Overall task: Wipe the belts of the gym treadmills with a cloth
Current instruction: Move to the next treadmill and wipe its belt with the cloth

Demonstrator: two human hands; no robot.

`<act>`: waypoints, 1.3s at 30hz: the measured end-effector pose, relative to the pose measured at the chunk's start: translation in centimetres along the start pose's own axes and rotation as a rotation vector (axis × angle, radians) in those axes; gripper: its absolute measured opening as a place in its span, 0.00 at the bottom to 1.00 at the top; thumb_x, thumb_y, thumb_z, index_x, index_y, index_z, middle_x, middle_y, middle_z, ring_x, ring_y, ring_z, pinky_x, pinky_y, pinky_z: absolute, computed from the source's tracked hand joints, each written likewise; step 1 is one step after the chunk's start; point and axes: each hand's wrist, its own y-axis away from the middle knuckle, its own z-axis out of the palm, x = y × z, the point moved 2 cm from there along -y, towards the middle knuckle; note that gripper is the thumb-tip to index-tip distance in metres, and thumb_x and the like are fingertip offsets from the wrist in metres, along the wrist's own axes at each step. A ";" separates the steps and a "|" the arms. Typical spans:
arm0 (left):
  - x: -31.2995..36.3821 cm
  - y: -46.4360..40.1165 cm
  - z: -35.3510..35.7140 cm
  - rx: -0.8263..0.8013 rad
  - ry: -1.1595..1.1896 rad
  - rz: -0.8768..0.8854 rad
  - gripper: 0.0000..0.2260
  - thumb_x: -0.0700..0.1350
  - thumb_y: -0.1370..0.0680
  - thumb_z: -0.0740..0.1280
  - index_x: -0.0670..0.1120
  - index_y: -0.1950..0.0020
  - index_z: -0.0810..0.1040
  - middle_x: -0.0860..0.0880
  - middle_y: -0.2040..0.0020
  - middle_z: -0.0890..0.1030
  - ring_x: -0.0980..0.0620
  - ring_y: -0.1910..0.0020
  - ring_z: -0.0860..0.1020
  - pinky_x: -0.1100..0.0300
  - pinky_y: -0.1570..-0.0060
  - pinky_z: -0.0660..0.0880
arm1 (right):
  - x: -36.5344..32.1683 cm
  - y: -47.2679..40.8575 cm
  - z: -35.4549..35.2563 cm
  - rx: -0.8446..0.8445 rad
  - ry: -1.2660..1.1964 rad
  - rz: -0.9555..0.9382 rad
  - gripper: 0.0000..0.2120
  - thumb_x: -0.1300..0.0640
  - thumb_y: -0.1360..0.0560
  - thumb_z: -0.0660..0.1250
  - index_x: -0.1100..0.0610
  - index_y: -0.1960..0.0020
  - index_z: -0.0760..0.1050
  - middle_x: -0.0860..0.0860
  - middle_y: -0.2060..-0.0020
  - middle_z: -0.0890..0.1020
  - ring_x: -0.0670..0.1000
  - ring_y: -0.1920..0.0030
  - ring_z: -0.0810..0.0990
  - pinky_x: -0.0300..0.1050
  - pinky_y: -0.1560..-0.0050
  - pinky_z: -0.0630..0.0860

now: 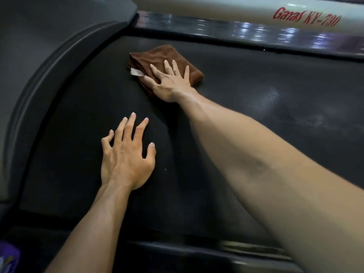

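On the black treadmill belt (256, 125), toward its far side, lay a brown cloth (157, 56), folded into a rough square with soft, plush-looking layers stacked at its left edge and a small pale tag (136, 72) sticking out there. The right hand (169, 83) pressed flat on the cloth's near half, fingers straight and spread, nothing curled round the fabric. The left hand (126, 154) rested nearer on the bare belt, well apart from the cloth, fingers splayed and slightly arched, holding nothing. The belt itself was dark and finely textured, with a dull greyish smear to the right. A curved dark motor cover (49, 46) bounded it on the left, and a glossy side rail (256, 30) ran along the far edge below a pale frame (216, 8) lettered in red; the lettering was blurred, so reading it exactly was not possible. Part of the cloth was hidden under the right palm. Both forearms were cut off by the lower edge, and a purple object (7, 257) at the bottom left corner was too cropped to identify.
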 end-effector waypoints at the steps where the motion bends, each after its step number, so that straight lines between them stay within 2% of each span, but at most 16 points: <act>1: 0.0 0.0 -0.1 0.003 0.005 0.001 0.31 0.59 0.20 0.51 0.56 0.17 0.51 0.51 0.15 0.48 0.52 0.17 0.47 0.44 0.23 0.54 | 0.3 0.7 -0.3 0.055 -0.078 0.002 0.33 0.33 0.16 0.45 0.44 0.15 0.47 0.54 0.15 0.46 0.55 0.16 0.38 0.63 0.21 0.32; 3: 0.1 0.0 -0.2 0.003 0.009 0.003 0.31 0.59 0.20 0.51 0.56 0.17 0.51 0.51 0.15 0.48 0.51 0.17 0.47 0.44 0.22 0.54 | 1.7 2.6 -0.9 0.225 -0.179 0.039 0.32 0.37 0.14 0.47 0.49 0.15 0.46 0.55 0.15 0.48 0.53 0.16 0.40 0.60 0.20 0.33; 5: 0.2 -0.1 -0.1 -0.007 0.009 0.001 0.31 0.59 0.20 0.51 0.56 0.17 0.51 0.51 0.15 0.48 0.51 0.17 0.46 0.44 0.22 0.53 | 3.9 5.4 -1.0 0.332 -0.112 0.118 0.33 0.40 0.14 0.50 0.53 0.15 0.46 0.55 0.15 0.48 0.54 0.16 0.40 0.62 0.20 0.34; 7: 0.1 -0.2 -0.1 -0.014 0.017 -0.003 0.31 0.59 0.20 0.51 0.56 0.17 0.51 0.51 0.15 0.48 0.51 0.17 0.46 0.44 0.22 0.52 | 6.2 8.2 -0.5 0.323 -0.039 0.216 0.35 0.40 0.16 0.51 0.54 0.15 0.46 0.55 0.15 0.46 0.54 0.16 0.39 0.65 0.21 0.32; 11: 0.3 0.3 -0.5 -0.013 0.072 -0.005 0.29 0.58 0.19 0.53 0.56 0.17 0.55 0.51 0.16 0.51 0.52 0.17 0.48 0.46 0.22 0.51 | 8.7 11.1 1.7 0.179 0.027 0.324 0.38 0.33 0.17 0.47 0.53 0.14 0.45 0.54 0.15 0.44 0.52 0.16 0.37 0.67 0.21 0.32; 14: 0.5 -0.9 -1.6 0.038 0.229 -0.062 0.28 0.59 0.24 0.58 0.58 0.22 0.65 0.52 0.20 0.61 0.49 0.22 0.60 0.45 0.25 0.56 | 8.5 11.0 2.4 0.249 0.023 0.328 0.36 0.38 0.17 0.48 0.54 0.15 0.48 0.55 0.15 0.47 0.53 0.16 0.40 0.67 0.20 0.35; 16: 1.3 -3.5 -2.5 0.127 0.274 -0.017 0.26 0.56 0.23 0.64 0.57 0.25 0.69 0.49 0.21 0.64 0.46 0.24 0.63 0.43 0.27 0.59 | 8.4 10.9 2.5 0.279 0.002 0.314 0.34 0.41 0.17 0.49 0.54 0.15 0.50 0.56 0.16 0.49 0.53 0.16 0.42 0.66 0.20 0.36; 18: 3.3 -7.3 -3.1 0.184 0.205 0.089 0.26 0.52 0.22 0.65 0.56 0.23 0.68 0.47 0.19 0.62 0.46 0.21 0.59 0.44 0.25 0.56 | 8.6 10.8 2.6 0.308 -0.005 0.309 0.33 0.42 0.16 0.50 0.54 0.15 0.51 0.56 0.16 0.50 0.54 0.16 0.43 0.66 0.20 0.36; 20: 5.6 -11.7 -3.2 0.153 0.153 0.156 0.28 0.56 0.19 0.62 0.54 0.19 0.62 0.47 0.17 0.58 0.47 0.18 0.54 0.45 0.22 0.51 | 8.7 10.9 2.5 0.314 -0.023 0.305 0.32 0.43 0.16 0.50 0.54 0.15 0.52 0.56 0.16 0.50 0.54 0.16 0.43 0.66 0.20 0.36; 23: 7.9 -17.0 -1.7 -0.039 0.010 0.182 0.32 0.63 0.16 0.52 0.52 0.15 0.50 0.45 0.16 0.52 0.45 0.17 0.48 0.44 0.19 0.45 | 8.9 10.7 2.6 0.338 -0.029 0.303 0.32 0.44 0.16 0.51 0.54 0.15 0.53 0.56 0.16 0.50 0.54 0.16 0.43 0.66 0.20 0.36; 25: 8.1 -19.0 -0.6 -0.164 -0.041 0.147 0.31 0.64 0.16 0.48 0.53 0.15 0.46 0.46 0.15 0.47 0.43 0.17 0.45 0.43 0.19 0.44 | 8.9 10.6 2.6 0.331 -0.026 0.308 0.31 0.44 0.16 0.50 0.54 0.15 0.53 0.56 0.16 0.50 0.53 0.16 0.43 0.65 0.20 0.36; 32: 7.7 -24.1 -0.6 -0.205 -0.049 0.172 0.27 0.62 0.15 0.46 0.58 0.16 0.46 0.50 0.15 0.43 0.44 0.17 0.43 0.43 0.20 0.41 | 9.0 10.4 2.8 0.339 0.002 0.311 0.32 0.43 0.16 0.50 0.54 0.16 0.53 0.55 0.16 0.51 0.53 0.16 0.44 0.65 0.19 0.37; 39: 2.5 -26.9 -0.9 -0.253 0.000 0.011 0.24 0.60 0.14 0.47 0.63 0.17 0.47 0.52 0.15 0.42 0.43 0.17 0.42 0.44 0.20 0.41 | 9.0 10.3 2.8 0.358 -0.012 0.312 0.32 0.43 0.16 0.51 0.53 0.16 0.55 0.55 0.16 0.52 0.53 0.16 0.45 0.65 0.19 0.37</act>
